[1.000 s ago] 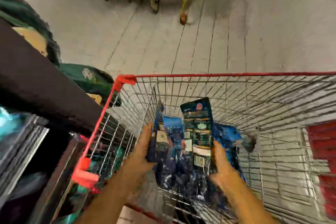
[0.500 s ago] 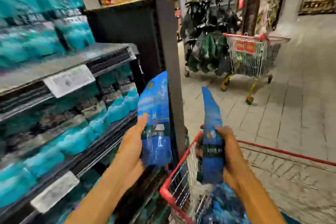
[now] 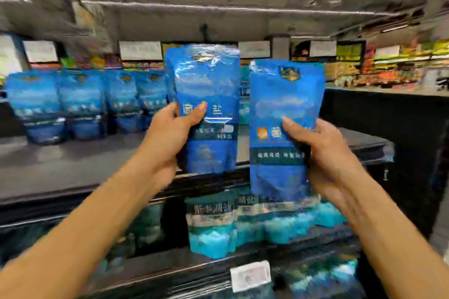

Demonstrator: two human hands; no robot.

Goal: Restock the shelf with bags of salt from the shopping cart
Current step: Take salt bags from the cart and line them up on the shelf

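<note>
Two salt bags [image 3: 206,109] upright before bare shelf [image 3: 73,158].

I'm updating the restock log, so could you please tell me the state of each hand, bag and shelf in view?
left hand: grips one blue bag, thumb across its front
left bag: upright, held up in front of the shelf
right hand: grips the other blue bag
right bag: upright, held up, not yet shelved
shelved blue bags: standing upright in a row
shelf: bare at its front
turquoise bags: on the lower shelf

Two held bags [image 3: 206,109] before shelf [image 3: 73,162], seemingly.
</note>
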